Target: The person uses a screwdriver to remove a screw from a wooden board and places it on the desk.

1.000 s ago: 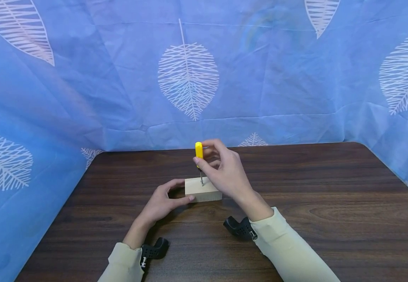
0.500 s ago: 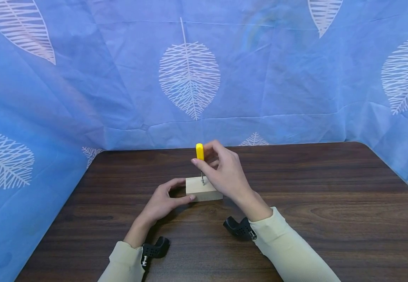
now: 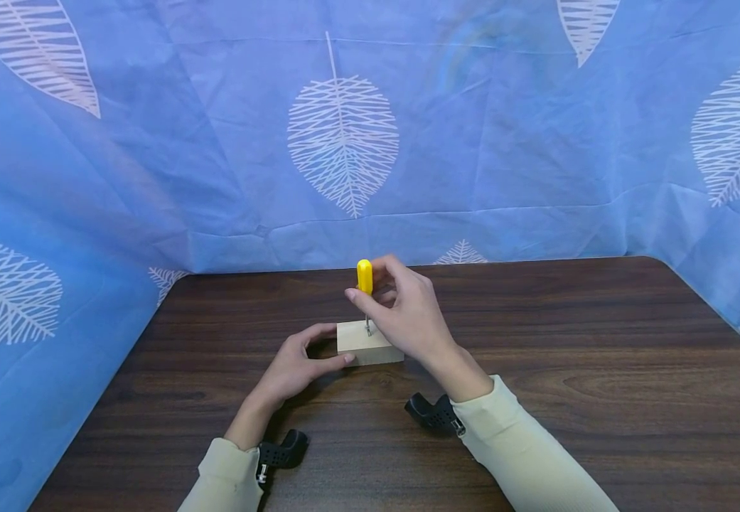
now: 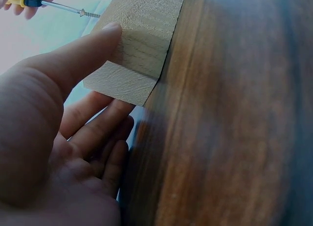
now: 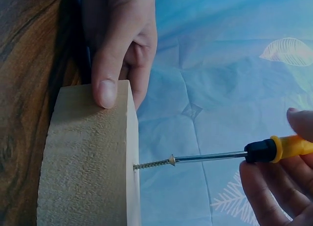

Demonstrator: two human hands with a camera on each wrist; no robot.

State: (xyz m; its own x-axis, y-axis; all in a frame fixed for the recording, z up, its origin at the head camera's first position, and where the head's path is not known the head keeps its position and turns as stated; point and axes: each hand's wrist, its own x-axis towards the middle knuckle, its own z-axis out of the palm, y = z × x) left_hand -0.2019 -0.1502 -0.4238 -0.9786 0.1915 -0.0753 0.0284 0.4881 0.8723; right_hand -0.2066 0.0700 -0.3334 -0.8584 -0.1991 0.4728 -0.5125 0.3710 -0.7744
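Observation:
A pale wooden block lies on the table, and my left hand grips its left end. The left thumb presses the near side while fingers reach round the far side. From the block's top face stands a screw, its tip in the wood and most of its thread showing. My right hand holds a yellow-handled screwdriver upright over it. In the right wrist view, the metal shaft meets the screw head in nearly one line. Fingers hide part of the handle in the head view.
The dark wood-grain table extends around the block. Behind and to the sides hangs a blue cloth with white leaf prints. A black wrist camera mount sits at the left cuff and another at the right.
My right thumb has slid slightly left across the screwdriver handle, and the handle's top has shifted a little right. The left hand and the block stay almost still.

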